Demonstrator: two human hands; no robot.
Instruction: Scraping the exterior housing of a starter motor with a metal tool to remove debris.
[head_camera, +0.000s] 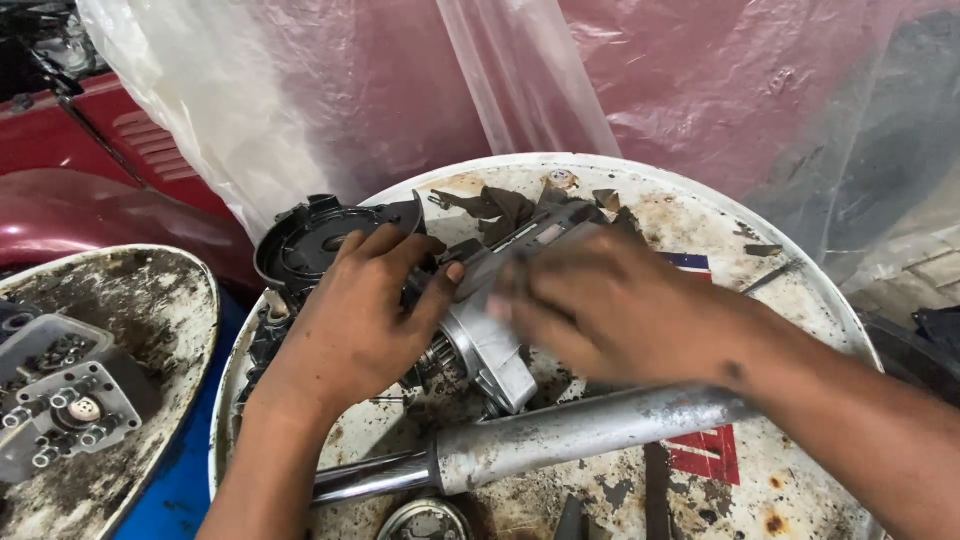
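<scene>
Gripping one grey metal housing (490, 340) at the centre of a round rusty drum lid (800, 290) serving as worktop, both hands close on it: left hand (355, 320) at nine o'clock, right hand (610, 310) at three. One long steel tube (560, 440) lies at six o'clock; one black round cover (305, 245) sits at ten.
</scene>
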